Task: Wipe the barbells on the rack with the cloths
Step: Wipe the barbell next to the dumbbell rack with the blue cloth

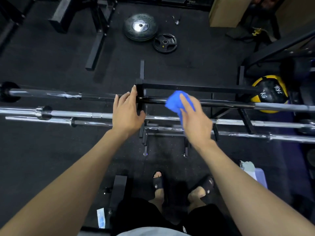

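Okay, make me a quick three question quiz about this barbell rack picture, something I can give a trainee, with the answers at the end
1. True or false: the blue cloth is in the left hand.
2. Which bar is the cloth over? A) the top black barbell B) the lowest chrome barbell C) the weight plates on the floor
3. Fill in: the left hand's fingertips reach the black ____ of the rack.

Key
1. False: the right hand holds it.
2. A
3. Corner: the fingers lie straight against the frame's left end, not curled round anything.
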